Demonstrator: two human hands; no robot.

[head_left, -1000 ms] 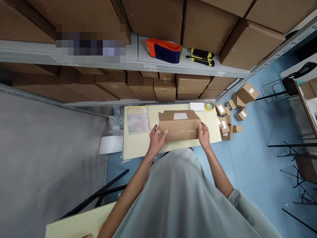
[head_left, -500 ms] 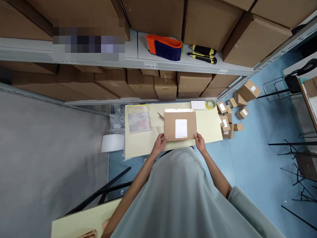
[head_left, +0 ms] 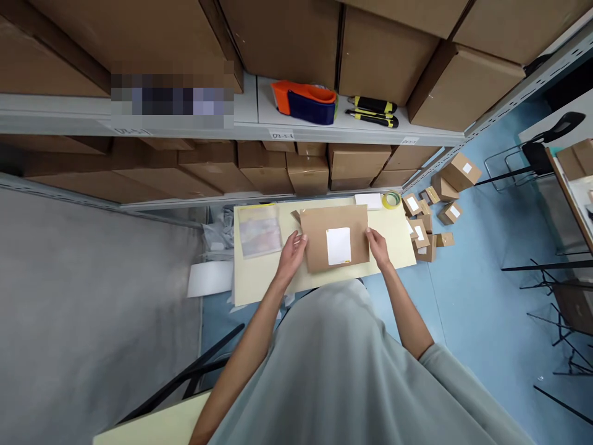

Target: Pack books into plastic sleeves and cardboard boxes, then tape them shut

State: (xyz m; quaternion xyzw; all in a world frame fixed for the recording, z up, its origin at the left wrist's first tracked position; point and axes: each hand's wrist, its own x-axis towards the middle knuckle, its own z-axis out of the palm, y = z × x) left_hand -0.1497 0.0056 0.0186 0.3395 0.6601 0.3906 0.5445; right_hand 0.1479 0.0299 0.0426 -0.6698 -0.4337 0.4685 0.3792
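"I'm on the head feed. Where are the hands?"

"Apart, with the cardboard box [head_left: 317, 244] clamped between them! The left hand [head_left: 293, 250] curls loosely at one edge, the right hand [head_left: 378, 248] pinches the other; I can't see the fingertips behind."

"Why that hold?"

"I'd say it steadies both sides and leaves the white label [head_left: 338, 246] uncovered, facing me. The plastic sleeve [head_left: 260, 230] lies left of the left hand, the tape roll [head_left: 391, 199] beyond the right, probably to leave room between. Whether the box touches the table [head_left: 262, 281], I can't tell."
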